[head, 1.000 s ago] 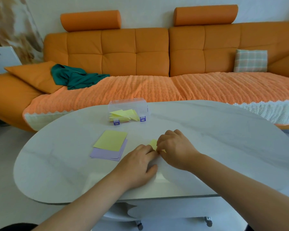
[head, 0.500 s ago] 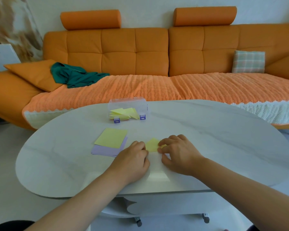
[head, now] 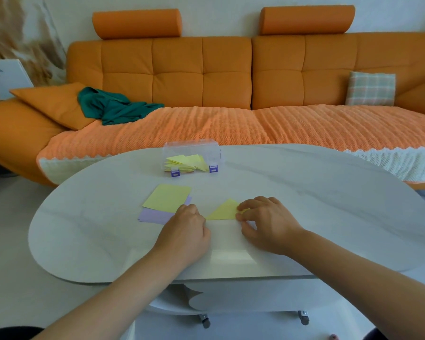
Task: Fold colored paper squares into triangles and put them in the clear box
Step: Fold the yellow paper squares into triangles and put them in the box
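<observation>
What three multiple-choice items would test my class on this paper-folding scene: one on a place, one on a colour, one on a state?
1. Where does the clear box stand?
A. on the sofa
B. on the table, beyond the paper stack
C. on the floor

2. What colour is the stack's top sheet?
A. purple
B. green
C. yellow

3. What state is the paper at the right hand?
A. folded into a triangle
B. a flat square
C. crumpled into a ball

Answers:
1 B: the box sits on the tabletop behind the stack.
2 C: a yellow sheet lies over purple sheets.
3 A: it lies flat as a triangle, and the right hand pinches one corner.
</observation>
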`<state>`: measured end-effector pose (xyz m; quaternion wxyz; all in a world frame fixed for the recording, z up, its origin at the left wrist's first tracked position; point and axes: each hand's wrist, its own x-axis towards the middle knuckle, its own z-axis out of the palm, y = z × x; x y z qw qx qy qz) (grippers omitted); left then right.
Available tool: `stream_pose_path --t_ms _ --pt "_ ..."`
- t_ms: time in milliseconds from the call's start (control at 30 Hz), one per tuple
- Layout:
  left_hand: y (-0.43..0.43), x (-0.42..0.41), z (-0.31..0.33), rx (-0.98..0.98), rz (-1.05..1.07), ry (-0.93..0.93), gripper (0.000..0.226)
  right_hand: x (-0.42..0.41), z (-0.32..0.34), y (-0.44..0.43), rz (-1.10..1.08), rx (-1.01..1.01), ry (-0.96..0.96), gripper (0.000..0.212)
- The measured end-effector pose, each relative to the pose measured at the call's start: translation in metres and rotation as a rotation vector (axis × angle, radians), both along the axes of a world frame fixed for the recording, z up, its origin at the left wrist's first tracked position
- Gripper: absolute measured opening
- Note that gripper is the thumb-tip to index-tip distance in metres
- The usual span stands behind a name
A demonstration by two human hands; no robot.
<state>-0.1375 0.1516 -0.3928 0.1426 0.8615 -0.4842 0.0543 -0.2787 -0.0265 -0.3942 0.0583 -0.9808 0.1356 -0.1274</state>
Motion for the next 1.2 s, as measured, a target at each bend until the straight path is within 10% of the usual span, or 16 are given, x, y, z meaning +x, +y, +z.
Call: stream_pose_path --t_ms 733,1200 --pt "-0.019 -0.003 -0.007 0.104 -0.293 0.017 0.06 -0.011 0.007 -0.012 -0.109 -0.056 0.054 0.034" --pt "-0.038 0.014 0.0 -0.051 -0.263 0.167 0.018 -0.008 0.012 -0.019 -0.075 0.022 0.0 0.028"
